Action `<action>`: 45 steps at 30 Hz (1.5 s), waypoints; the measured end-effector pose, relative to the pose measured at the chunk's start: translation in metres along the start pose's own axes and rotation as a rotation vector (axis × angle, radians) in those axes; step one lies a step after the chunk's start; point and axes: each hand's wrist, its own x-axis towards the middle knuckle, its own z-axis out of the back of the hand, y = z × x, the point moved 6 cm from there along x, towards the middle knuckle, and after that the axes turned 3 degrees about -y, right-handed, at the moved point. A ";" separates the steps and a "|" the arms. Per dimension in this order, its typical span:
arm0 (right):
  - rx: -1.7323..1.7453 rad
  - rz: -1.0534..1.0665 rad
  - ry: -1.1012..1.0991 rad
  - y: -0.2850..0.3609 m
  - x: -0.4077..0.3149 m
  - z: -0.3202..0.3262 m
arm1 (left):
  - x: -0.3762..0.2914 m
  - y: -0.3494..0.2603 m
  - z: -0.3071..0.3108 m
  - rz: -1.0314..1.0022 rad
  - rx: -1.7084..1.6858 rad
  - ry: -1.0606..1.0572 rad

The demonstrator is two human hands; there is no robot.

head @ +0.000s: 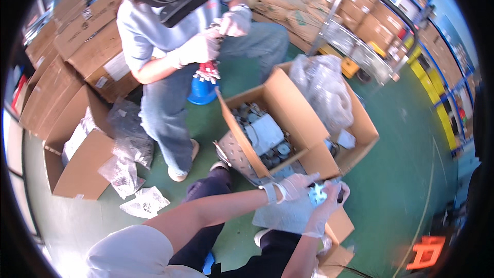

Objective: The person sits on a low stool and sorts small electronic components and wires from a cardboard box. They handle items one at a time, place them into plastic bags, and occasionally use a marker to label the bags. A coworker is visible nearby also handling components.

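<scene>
My right hand (325,206), in a thin whitish glove, holds a small light-blue part (317,195). A dark piece (340,196) shows at the far side of the same hand, partly covered by its fingers. Close beside the blue part is my left hand (296,187), gloved too and with a band (270,193) at the wrist. Its index finger points out over the part; whether the other fingers grip it is hidden. Under both hands lies a greyish flat surface (281,214). Just beyond stands an open cardboard box (289,100) with metal parts (283,150) and a pale blue sheet (264,133).
Opposite, a seated person (181,42) with gloved hands holds a bundle of red, white-tipped pieces (207,72). Another carton (362,135) contains clear plastic wrap (324,88). Bagged parts (131,135) lie at left. A trolley (347,42) and an orange stool (426,253) stand rightward.
</scene>
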 end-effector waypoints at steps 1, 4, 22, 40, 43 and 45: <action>-0.093 -0.070 -0.045 -0.006 0.000 -0.005 | 0.003 0.000 0.006 0.050 -0.009 0.025; -0.071 -0.018 0.033 -0.002 0.005 -0.013 | 0.009 -0.004 0.023 0.056 0.009 -0.011; -0.049 0.118 0.203 -0.077 0.058 0.008 | 0.011 -0.029 0.004 0.013 -0.011 0.109; -0.615 0.595 0.230 -0.036 0.043 -0.009 | 0.016 -0.026 0.015 -0.063 0.188 0.032; -0.574 0.587 0.280 -0.039 0.044 -0.013 | 0.018 -0.016 0.008 0.124 -0.047 0.142; -0.584 0.521 0.268 -0.045 0.046 -0.011 | 0.018 -0.016 0.003 0.134 -0.192 0.209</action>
